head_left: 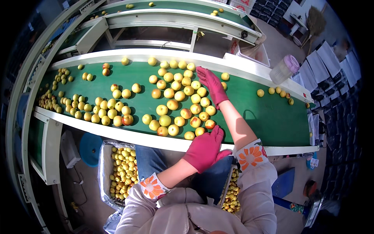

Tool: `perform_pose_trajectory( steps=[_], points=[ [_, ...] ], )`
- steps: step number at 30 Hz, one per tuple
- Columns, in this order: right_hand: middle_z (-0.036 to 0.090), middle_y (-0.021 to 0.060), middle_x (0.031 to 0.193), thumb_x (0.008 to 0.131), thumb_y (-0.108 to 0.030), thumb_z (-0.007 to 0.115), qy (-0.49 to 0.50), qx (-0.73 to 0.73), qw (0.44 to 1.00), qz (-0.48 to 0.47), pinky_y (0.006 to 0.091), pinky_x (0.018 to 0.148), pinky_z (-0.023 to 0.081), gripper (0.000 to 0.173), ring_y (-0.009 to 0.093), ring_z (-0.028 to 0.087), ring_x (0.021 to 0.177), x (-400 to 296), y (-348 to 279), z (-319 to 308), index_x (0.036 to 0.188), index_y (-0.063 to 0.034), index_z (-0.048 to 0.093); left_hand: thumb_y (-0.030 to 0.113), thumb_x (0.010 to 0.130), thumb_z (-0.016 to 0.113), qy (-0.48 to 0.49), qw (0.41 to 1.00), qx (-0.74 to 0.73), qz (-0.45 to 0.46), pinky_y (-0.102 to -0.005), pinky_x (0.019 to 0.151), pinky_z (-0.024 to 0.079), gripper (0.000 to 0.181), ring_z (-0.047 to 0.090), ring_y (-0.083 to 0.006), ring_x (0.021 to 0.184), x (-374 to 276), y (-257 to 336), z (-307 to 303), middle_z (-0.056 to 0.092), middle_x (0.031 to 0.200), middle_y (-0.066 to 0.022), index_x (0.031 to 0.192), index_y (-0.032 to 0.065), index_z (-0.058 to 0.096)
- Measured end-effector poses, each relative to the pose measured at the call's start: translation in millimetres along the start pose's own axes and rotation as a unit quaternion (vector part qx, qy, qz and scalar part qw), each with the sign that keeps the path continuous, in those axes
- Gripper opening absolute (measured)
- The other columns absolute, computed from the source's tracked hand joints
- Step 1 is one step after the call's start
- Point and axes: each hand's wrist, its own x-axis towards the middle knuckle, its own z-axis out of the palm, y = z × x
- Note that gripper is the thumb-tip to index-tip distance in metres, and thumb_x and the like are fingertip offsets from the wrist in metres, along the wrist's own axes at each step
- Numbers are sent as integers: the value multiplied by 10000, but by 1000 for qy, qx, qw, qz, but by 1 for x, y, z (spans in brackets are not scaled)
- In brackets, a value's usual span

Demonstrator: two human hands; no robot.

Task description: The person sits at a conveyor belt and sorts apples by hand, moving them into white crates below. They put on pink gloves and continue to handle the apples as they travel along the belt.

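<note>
A loose group of small round yellow-green fruits [179,96], some with red patches and jujube-like, lies on the green conveyor belt [263,120]. My right hand [211,84], in a red glove, reaches across the belt with its fingers stretched along the group's far right side. One fruit [224,85] shows just beyond that hand. At the near edge, my left hand [204,150], gloved alike, lies over the white rail [149,142]. Its fingertips are beside a red-patched fruit [210,124], and its thumb is spread. I see nothing held in either hand.
More fruits [108,111] lie to the left, several [271,91] to the right. A lined crate of fruit [124,172] stands by my left leg, another fruit container [231,193] by my right. A lidded plastic jar [284,69] rests by the far rail. A second conveyor [175,6] runs behind.
</note>
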Motion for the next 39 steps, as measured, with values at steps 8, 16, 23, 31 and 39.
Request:
perform_pose_trajectory(
  steps=[8,16,23,31,39],
  points=[
    [571,87,1347,869,-185,748,70,-262,949,161,291,812,516,572,148,605,1046,-75,-59,-60,1391,-108,530,570,907,573,-29,999,-9,-43,-443,746,539,739,639,-368,981,-15,-27,-36,531,1342,-214,1317,-32,449],
    [197,159,1593,632,-178,902,-71,-418,896,133,370,917,524,1108,281,413,1359,-126,-46,18,1540,-214,268,531,905,607,-41,999,-14,-27,-432,694,534,665,649,-349,910,-41,-64,-76,571,1229,-167,1300,10,485],
    [292,208,1541,695,-154,831,-86,-467,880,-25,440,1091,413,965,391,312,1431,-97,-10,71,1511,-173,316,501,894,635,11,999,-14,-34,-408,574,524,610,661,-334,844,-57,-78,-93,594,1161,-113,1302,68,500],
    [346,251,1487,733,-86,801,-81,-418,902,-71,443,1089,408,887,414,372,1380,-93,-8,94,1494,-159,351,483,890,649,19,999,-5,-48,-409,582,520,541,661,-321,842,-66,-82,-103,595,1163,-98,1239,89,525],
    [343,254,1488,680,-129,861,-44,-397,915,-60,451,1102,398,957,405,370,1384,-89,-9,96,1491,-137,353,501,880,652,32,996,0,-82,-410,680,542,535,665,-318,954,-68,-77,-118,579,1300,-133,1209,89,559]
  ],
)
